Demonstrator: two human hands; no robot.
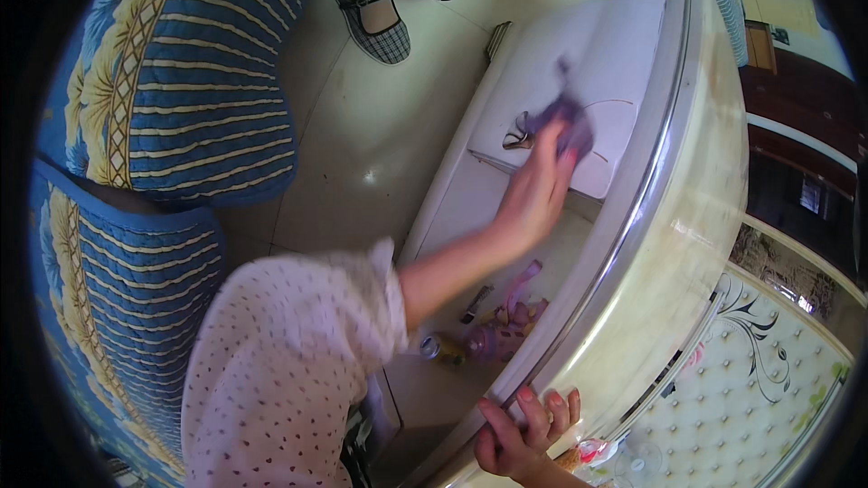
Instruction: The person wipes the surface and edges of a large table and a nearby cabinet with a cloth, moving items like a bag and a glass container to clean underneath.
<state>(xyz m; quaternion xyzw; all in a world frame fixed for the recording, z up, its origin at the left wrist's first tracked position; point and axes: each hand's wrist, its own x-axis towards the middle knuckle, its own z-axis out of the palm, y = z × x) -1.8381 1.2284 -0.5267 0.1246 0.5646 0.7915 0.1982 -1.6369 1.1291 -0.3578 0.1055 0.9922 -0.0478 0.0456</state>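
Observation:
My left hand [532, 207] holds a crumpled purple cloth [578, 127] against the white front panel [603, 34] of a low cabinet. The cloth and fingertips are blurred. Beside them sits a small curved metal handle [518, 140]. Farther down, the fingers of my right hand [525, 437] rest spread on the rim of the cabinet top [624, 285], which has a shiny metal strip. Below my left forearm, an open compartment contains a yellow can [444, 350], a pink patterned container [498, 342], a small dark tube [477, 305] and a lilac strip [522, 282].
A blue striped quilted cover [210, 81] drapes the seat on the left. Another person's checked shoe [386, 41] stands on the tiled floor [359, 135]. To the right are a tufted floral panel [719, 379] and a dark glossy surface [800, 196].

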